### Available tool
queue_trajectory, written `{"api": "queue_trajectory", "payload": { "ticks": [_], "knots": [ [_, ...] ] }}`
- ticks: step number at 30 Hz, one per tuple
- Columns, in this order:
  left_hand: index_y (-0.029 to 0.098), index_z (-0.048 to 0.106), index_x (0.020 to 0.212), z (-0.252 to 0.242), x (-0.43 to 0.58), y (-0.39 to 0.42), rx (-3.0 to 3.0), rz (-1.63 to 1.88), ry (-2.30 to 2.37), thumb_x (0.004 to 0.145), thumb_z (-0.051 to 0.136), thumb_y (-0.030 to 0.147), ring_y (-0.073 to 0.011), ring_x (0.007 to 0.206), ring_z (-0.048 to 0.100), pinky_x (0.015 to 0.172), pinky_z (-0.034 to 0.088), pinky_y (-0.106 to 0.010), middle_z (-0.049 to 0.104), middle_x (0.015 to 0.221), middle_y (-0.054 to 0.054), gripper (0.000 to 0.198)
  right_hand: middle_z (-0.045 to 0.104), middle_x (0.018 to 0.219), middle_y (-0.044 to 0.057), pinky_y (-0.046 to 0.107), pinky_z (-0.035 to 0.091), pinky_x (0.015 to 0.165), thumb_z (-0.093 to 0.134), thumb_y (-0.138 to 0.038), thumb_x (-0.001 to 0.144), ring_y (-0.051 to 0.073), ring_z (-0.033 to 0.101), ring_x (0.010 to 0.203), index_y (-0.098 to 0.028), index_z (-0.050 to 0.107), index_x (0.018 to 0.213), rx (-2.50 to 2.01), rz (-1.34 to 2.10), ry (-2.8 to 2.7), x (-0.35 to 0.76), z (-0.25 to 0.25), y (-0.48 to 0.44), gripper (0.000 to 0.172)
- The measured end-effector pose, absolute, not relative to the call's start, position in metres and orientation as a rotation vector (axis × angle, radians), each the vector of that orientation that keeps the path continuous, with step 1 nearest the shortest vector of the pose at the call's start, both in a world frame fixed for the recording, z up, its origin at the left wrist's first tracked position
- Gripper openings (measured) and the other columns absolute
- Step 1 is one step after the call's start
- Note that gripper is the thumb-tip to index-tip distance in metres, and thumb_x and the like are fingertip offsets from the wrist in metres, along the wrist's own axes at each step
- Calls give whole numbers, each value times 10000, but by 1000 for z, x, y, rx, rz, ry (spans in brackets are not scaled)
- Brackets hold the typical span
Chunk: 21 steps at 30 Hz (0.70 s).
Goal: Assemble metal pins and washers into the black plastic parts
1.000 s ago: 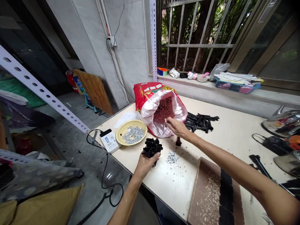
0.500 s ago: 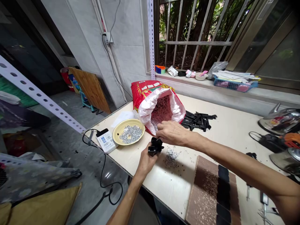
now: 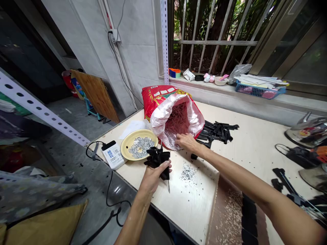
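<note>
My left hand (image 3: 155, 175) is closed around a black plastic part (image 3: 163, 161), and a thin metal rod pokes out below it. The fingers of my right hand (image 3: 187, 142) are at the lower lip of a red and white sack (image 3: 158, 115), which lies on its side full of reddish-brown screws (image 3: 177, 119). Whatever those fingers pinch is too small to make out. Left of the sack a yellow plate (image 3: 124, 149) holds small metal nuts (image 3: 140, 147). A loose heap of similar nuts (image 3: 188, 173) lies on the table between my forearms.
Black plastic parts (image 3: 217, 132) are piled right of the sack. A brown board (image 3: 224, 214) with black pieces lies at the front. A white power bank (image 3: 113, 154) sits at the left edge. A kettle (image 3: 308, 132) and tools are at the right.
My left hand has moved left and tilted, showing more of the black part. My right hand has separated from it and shifted slightly right, to the sack's lip.
</note>
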<state>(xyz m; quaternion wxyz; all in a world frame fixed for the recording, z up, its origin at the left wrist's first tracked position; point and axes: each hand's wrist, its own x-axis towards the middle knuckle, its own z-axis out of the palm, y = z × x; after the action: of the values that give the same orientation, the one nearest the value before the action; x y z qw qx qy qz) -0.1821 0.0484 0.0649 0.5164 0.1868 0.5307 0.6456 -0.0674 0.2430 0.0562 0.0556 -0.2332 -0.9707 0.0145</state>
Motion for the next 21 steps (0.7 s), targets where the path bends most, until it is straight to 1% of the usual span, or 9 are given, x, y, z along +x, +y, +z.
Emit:
{"api": "queue_trajectory", "payload": {
  "ticks": [4,6,9,11,13,16,18,19,21],
  "knots": [
    [97,682,819,64,-182,51,406,1489,1248,529,832,274,-163,656,624,586,547,-310,687,778,-77,372,627,961,65,373,367,855,460,-150,874,209,541,929,-250,672,835,-559,15,-2985,-72,43,248,237],
    [100,682,823,65,-180,52,401,1476,1226,538,830,280,-161,661,623,594,548,-315,687,788,-77,369,618,1013,67,375,359,869,464,-168,881,207,527,955,-246,669,861,-524,3,-2982,-72,44,253,220],
    [98,675,831,66,-179,53,394,1455,1225,540,830,291,-161,665,625,598,548,-315,683,794,-80,382,573,1157,85,371,366,854,456,-242,906,209,503,990,-219,641,974,-557,60,-2845,-71,54,257,199],
    [95,666,839,66,-179,53,399,1444,1241,534,833,298,-164,666,628,595,548,-312,679,794,-81,402,598,1093,84,332,387,821,408,-283,935,184,521,940,-193,596,1051,-602,278,-2611,-69,67,254,238],
    [95,653,846,66,-179,54,431,1435,1274,537,831,303,-161,654,629,585,546,-303,672,772,-72,413,623,919,45,282,414,751,358,-318,954,144,547,816,-176,555,1070,-595,596,-2352,-66,85,248,269],
    [98,633,844,65,-179,55,524,1445,1346,551,822,300,-149,620,623,552,534,-274,658,738,-48,403,595,762,-1,249,438,650,420,-379,922,113,554,679,-166,554,951,-493,1024,-2129,-60,117,230,253],
    [104,621,840,65,-177,56,573,1461,1373,558,816,299,-143,598,617,533,525,-263,652,721,-37,394,592,719,-7,250,460,622,500,-382,879,110,576,647,-162,546,879,-448,1219,-2004,-56,136,215,225],
    [106,616,834,66,-175,56,591,1462,1378,564,811,301,-140,586,613,529,521,-262,650,708,-33,386,602,718,-6,255,474,622,533,-374,859,113,593,646,-162,543,897,-437,1279,-1940,-54,143,207,215],
    [110,609,808,69,-170,56,614,1450,1380,569,804,304,-135,558,604,519,511,-257,643,673,-26,364,628,742,-3,276,503,661,577,-348,833,123,626,673,-174,515,1043,-419,1328,-1829,-51,153,190,280]
  ]
}}
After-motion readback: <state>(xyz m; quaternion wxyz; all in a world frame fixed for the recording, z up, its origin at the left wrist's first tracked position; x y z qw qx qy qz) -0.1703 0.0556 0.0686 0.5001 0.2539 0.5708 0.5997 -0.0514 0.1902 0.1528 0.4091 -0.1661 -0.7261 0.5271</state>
